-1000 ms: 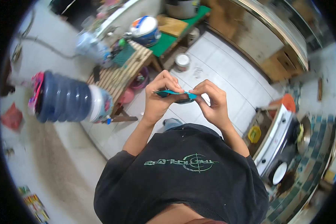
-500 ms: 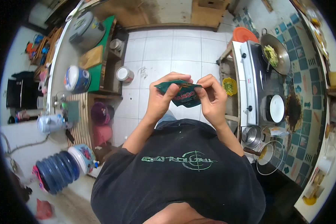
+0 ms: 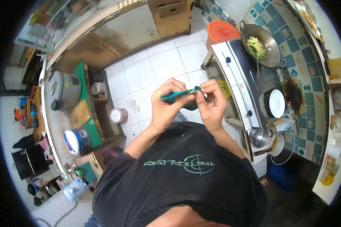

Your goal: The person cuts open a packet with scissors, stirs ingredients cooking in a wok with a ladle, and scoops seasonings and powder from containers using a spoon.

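Observation:
In front of my chest both hands hold a small green packet [image 3: 175, 95], its top edge turned up toward me. My left hand [image 3: 165, 103] pinches its left side between thumb and fingers. At the packet's right top corner, my right hand [image 3: 213, 104] is closed with thumb and forefinger on the edge. The packet's printed front is mostly hidden, and whether it is torn open I cannot tell.
To the right, a wok [image 3: 271, 49] with chopped green food and a spatula sits on a gas stove [image 3: 240, 81]. A white bowl [image 3: 277, 103] and a metal pot [image 3: 258, 137] are nearer. An orange bucket [image 3: 221, 33] stands beyond; a rice cooker [image 3: 66, 87] is left.
My view has turned to the right, toward the stove. The packet has tipped so its edge faces up, and my right fingers have closed in on its corner.

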{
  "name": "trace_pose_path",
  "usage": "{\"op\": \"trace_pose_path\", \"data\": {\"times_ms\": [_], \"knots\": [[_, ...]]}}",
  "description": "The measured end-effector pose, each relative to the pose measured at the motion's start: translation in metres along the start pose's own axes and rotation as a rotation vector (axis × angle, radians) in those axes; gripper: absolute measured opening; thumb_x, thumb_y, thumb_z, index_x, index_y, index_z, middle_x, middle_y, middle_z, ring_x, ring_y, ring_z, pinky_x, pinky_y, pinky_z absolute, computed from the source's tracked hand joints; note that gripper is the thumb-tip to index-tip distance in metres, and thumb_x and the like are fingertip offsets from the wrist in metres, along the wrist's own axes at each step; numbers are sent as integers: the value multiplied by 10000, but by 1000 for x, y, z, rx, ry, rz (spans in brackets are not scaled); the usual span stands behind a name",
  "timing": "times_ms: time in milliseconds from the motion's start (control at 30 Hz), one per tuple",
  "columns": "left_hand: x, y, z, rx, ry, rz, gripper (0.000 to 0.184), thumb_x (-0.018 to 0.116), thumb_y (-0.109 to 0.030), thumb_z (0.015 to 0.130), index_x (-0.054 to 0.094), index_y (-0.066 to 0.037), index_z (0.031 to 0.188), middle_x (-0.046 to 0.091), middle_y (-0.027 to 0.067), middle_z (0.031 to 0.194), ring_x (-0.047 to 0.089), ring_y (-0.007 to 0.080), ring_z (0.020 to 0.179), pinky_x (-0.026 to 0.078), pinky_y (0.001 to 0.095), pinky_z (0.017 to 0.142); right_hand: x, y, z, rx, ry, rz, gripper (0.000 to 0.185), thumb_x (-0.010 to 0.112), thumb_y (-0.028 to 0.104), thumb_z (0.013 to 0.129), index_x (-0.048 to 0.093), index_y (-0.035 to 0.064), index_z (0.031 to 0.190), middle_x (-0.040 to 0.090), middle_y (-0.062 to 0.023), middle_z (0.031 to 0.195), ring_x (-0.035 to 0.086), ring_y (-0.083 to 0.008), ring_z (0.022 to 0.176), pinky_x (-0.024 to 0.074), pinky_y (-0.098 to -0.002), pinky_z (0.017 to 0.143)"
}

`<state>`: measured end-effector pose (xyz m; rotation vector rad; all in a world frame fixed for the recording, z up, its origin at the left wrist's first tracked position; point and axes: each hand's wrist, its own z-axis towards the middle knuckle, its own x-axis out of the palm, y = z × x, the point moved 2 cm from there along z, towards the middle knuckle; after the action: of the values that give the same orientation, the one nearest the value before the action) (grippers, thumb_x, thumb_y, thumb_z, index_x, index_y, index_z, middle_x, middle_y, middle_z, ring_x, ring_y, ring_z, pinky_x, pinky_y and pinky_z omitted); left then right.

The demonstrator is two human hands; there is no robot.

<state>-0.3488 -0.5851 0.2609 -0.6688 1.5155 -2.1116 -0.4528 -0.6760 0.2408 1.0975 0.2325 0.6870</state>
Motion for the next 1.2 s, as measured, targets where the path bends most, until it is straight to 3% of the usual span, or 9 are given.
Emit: {"op": "trace_pose_path", "data": {"times_ms": [233, 333, 367, 500, 800, 900, 967, 1067, 1200], "knots": [[0, 36, 96, -45, 39, -93, 183, 761, 24, 741, 584, -12, 764, 570, 63, 853, 544, 133, 823, 454, 273, 731, 1, -33, 75, -61, -149, -104, 143, 658, -73, 821, 528, -16, 838, 552, -88, 813, 528, -137, 736, 436, -244, 674], [17, 69, 133, -244, 154, -334, 284, 796, -109, 760, 591, -11, 930, 593, 79, 921, 575, 155, 905, 471, 290, 816, -22, -48, 102, -74, -228, -83, 136, 669, -44, 838, 536, -18, 851, 561, -99, 830, 539, -144, 754, 443, -249, 699], [26, 78, 143, -288, 243, -482, 499, 798, -276, 784, 542, -8, 1118, 617, 107, 1039, 593, 193, 1022, 467, 326, 917, -31, -54, 111, -66, -271, -48, 134, 669, -40, 841, 537, -18, 854, 564, -102, 835, 541, -145, 758, 444, -249, 706], [64, 121, 179, -348, 500, -498, 592, 744, -392, 828, 503, -14, 1213, 599, 141, 1190, 579, 220, 1113, 446, 351, 981, -78, -75, 142, -35, -242, -90, 135, 675, 0, 857, 542, -21, 860, 574, -102, 852, 545, -147, 766, 451, -254, 725], [151, 199, 251, -686, 643, -431, 444, 755, -153, 834, 535, -13, 1194, 634, 62, 1104, 603, 139, 1018, 487, 310, 911, -197, -76, 207, 31, -163, -550, 194, 681, 77, 843, 560, -4, 971, 567, -122, 935, 560, -216, 839, 456, -319, 738], [167, 213, 293, -663, 543, -374, 386, 738, -173, 855, 559, -11, 1155, 660, 59, 1059, 622, 139, 989, 501, 326, 893, -268, -98, 195, 312, -473, -775, 268, 631, 202, 900, 552, 20, 1081, 561, -156, 1036, 569, -285, 966, 459, -395, 834], [176, 225, 328, -619, 568, -427, 372, 722, -167, 868, 547, -17, 1160, 659, 65, 1074, 626, 146, 993, 503, 336, 901, -321, -135, 167, 479, -487, -1295, 417, 625, 303, 903, 476, 38, 1188, 582, -215, 1082, 568, -404, 1009, 454, -464, 857], [188, 248, 377, -664, 638, -516, 397, 700, -135, 882, 510, -19, 1210, 645, 72, 1103, 623, 165, 1009, 489, 355, 931, -359, -196, 122, 835, -405, -1266, 489, 653, 283, 882, 412, 64, 1246, 592, -240, 1089, 581, -441, 989, 461, -495, 832], [203, 276, 428, -704, 713, -401, 379, 688, -117, 888, 513, -19, 1210, 636, 69, 1116, 616, 163, 1019, 491, 353, 928, -350, -234, 128, 955, -408, -1122, 494, 649, 174, 861, 376, 89, 1263, 629, -249, 1010, 628, -436, 916, 476, -524, 779]]}}
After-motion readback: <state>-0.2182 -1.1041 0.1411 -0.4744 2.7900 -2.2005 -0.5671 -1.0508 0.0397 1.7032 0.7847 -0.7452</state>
